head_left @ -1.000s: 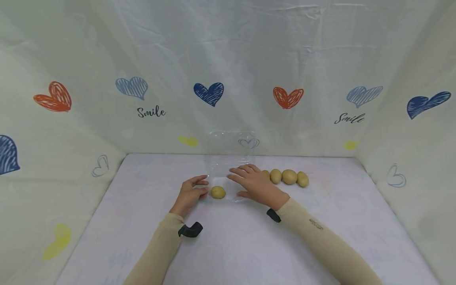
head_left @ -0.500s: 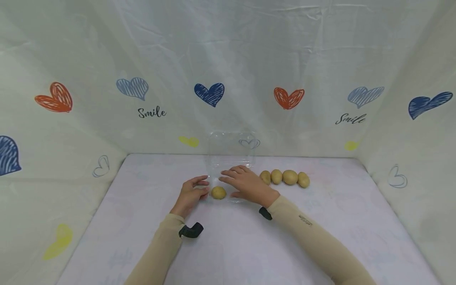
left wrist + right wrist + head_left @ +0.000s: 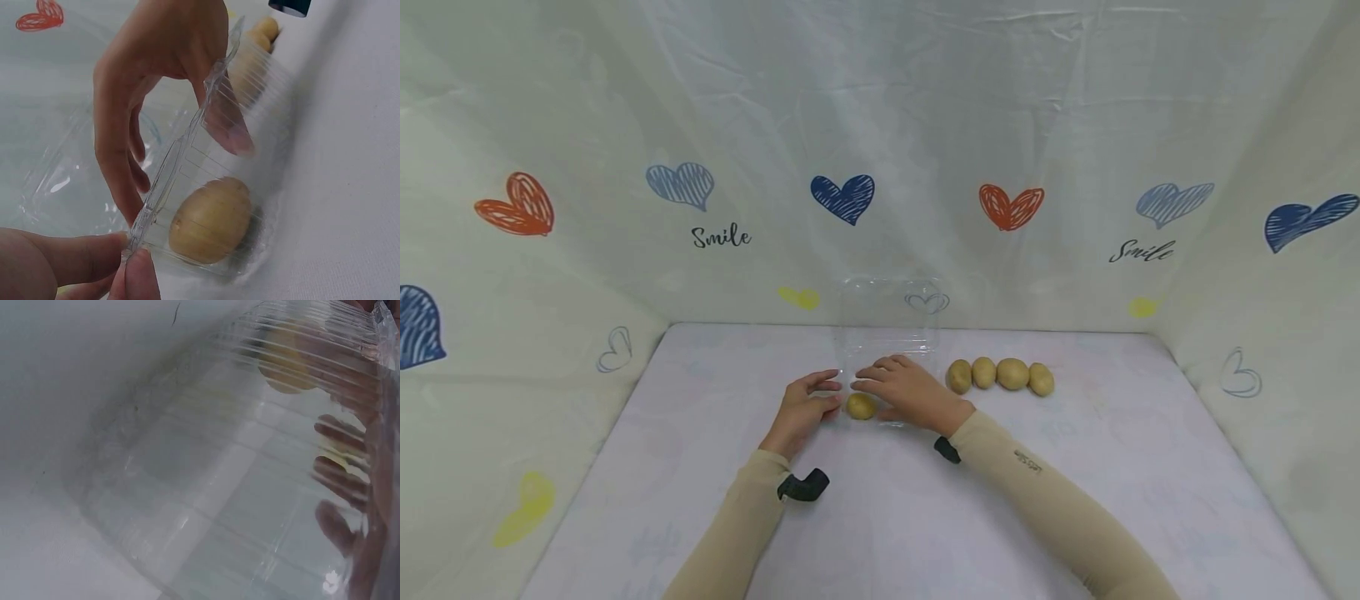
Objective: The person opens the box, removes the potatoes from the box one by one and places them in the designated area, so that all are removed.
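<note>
A clear plastic box (image 3: 164,181) with a hinged lid (image 3: 880,310) raised at the back stands mid-table. One yellow potato (image 3: 861,407) lies in its near left corner, seen through the ribbed wall in the left wrist view. My left hand (image 3: 800,415) pinches the box's rim at the left between thumb and fingertips. Over the box, my right hand (image 3: 916,395) reaches in with bent, spread fingers and holds nothing. Its thumb is inside the box, apart from the potato; the other fingertips come down near the rim by my left hand.
Several more potatoes (image 3: 1012,374) lie in a row on the white table (image 3: 880,517), right of the box. A pale curtain (image 3: 917,100) printed with hearts and the word "Smile" encloses the back and sides. Dark wrist mounts (image 3: 805,485) sit under both sleeves.
My right hand has moved left and slightly nearer, over the potato in the box, uncovering the leftmost potato of the row. The left hand has stayed at the rim.
</note>
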